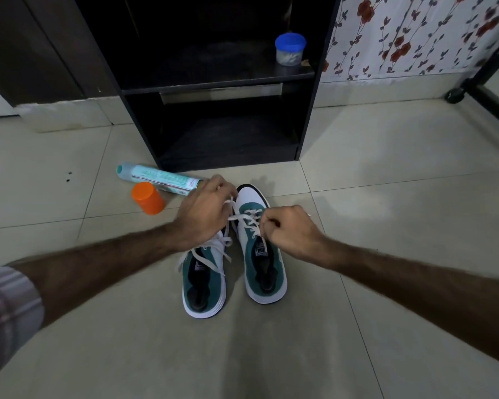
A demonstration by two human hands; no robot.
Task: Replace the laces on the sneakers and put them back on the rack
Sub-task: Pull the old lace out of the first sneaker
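Two white and teal sneakers stand side by side on the tiled floor, toes pointing at the rack. The right sneaker (264, 269) has a white lace (249, 221) threaded across its upper. My left hand (203, 213) pinches one end of that lace above the toe area. My right hand (293, 233) pinches the other end by the eyelets. The left sneaker (203, 286) has loose white lace (213, 254) lying over its tongue; its toe is hidden under my left hand. The black shoe rack (213, 84) stands just beyond the shoes.
A teal spray can (156, 178) lies on the floor left of the shoes, with an orange cap (147, 198) beside it. A blue-lidded jar (290, 48) sits on the rack's upper shelf. Floral wallpaper and a wheeled black frame (455, 95) are at the right.
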